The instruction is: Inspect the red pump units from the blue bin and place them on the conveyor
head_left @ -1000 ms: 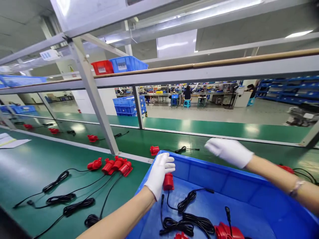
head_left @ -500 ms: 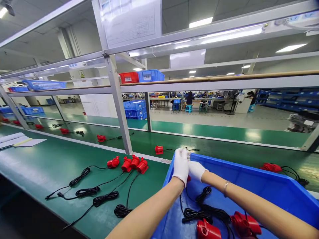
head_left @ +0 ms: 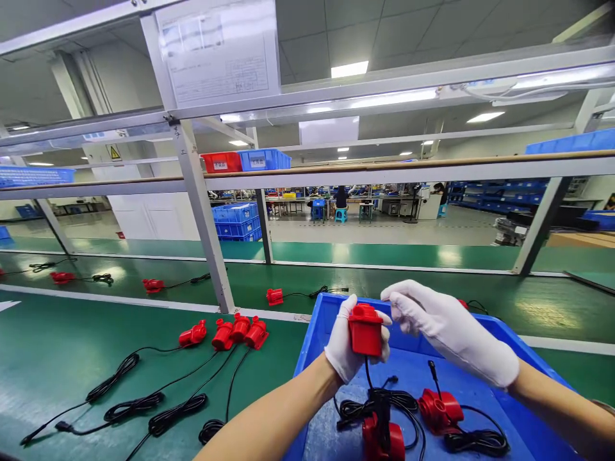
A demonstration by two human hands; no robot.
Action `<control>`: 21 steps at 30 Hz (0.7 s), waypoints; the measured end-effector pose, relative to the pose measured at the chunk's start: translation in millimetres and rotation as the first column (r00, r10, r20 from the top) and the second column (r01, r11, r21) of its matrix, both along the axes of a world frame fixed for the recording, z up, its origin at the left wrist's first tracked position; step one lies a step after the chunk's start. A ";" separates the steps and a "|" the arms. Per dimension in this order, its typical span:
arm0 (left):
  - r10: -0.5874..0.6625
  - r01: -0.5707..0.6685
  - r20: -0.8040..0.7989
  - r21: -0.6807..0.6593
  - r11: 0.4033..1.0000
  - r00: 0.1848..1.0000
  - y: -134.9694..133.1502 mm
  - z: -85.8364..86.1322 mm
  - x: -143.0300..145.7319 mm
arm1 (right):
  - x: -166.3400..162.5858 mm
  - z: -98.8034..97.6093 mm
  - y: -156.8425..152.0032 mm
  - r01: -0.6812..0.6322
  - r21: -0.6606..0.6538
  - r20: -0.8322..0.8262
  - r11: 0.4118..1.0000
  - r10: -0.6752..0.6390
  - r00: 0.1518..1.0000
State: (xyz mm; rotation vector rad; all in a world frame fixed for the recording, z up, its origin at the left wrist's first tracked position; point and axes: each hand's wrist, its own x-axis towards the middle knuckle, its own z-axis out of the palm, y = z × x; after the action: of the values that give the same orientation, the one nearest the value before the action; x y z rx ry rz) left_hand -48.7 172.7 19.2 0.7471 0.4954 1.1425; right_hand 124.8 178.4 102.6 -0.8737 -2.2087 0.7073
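My left hand (head_left: 346, 342), in a white glove, grips a red pump (head_left: 366, 330) above the near end of a blue bin (head_left: 480, 326); the pump's black cable hangs down into the bin. Just right of this pump, my right hand (head_left: 425, 320), also gloved, is raised with its fingers loosely bent and apart. Nothing shows in it, though its palm side is partly hidden. Inside the bin lie another red pump (head_left: 439, 410) and, nearer me, a third pump (head_left: 384, 438), with coiled black cables (head_left: 403, 400) among them.
Left of the bin, several red pumps (head_left: 240, 328) stand grouped on the green bench, their bundled cables (head_left: 177, 413) stretching toward me. More pumps (head_left: 275, 296) sit spaced along the green strip behind. A metal post (head_left: 199, 211) and an overhead shelf (head_left: 384, 168) frame the bench.
My hands have separated: the left now holds the pump upright in plain view, while the right has moved right and up. My view has turned right.
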 end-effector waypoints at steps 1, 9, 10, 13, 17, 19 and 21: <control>-0.041 0.040 0.042 0.025 0.999 0.998 -3.2 1.6 -1.6 | 5.3 -0.8 -2.5 -0.004 -0.033 -0.049 0.999 0.002 0.999; 0.083 -0.072 -0.031 0.251 0.965 0.996 -17.4 14.6 -0.9 | 27.0 -31.0 -10.9 -0.071 -0.210 -0.064 0.975 0.058 0.996; 0.235 -0.195 -0.097 0.311 0.930 0.967 -20.5 15.8 0.8 | 25.3 -36.9 -12.1 -0.102 -0.251 -0.064 0.963 0.089 0.994; 0.705 -0.424 -0.263 0.644 0.637 0.658 -29.6 13.8 3.9 | 19.0 -50.0 -14.9 -0.165 -0.377 -0.100 0.911 0.138 0.985; 0.891 -0.226 -0.172 0.931 0.287 0.421 -33.9 1.5 0.5 | 22.5 -53.2 -15.5 -0.182 -0.281 -0.013 0.942 0.185 0.983; 0.914 -0.120 -0.076 0.984 0.134 0.397 -34.6 -2.1 -2.1 | 30.0 -51.1 -15.7 -0.184 -0.105 0.076 0.977 0.193 0.978; 0.937 -0.016 0.002 1.000 0.004 0.348 -36.3 -2.3 -3.5 | 38.0 -48.4 -16.1 -0.227 0.057 0.133 0.972 0.218 0.967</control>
State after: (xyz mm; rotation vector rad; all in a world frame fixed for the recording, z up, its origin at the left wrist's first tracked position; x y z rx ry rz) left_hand -52.2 136.3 16.9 2.4463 0.8827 1.9778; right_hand 162.8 162.3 54.3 -0.6554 -2.4562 0.6875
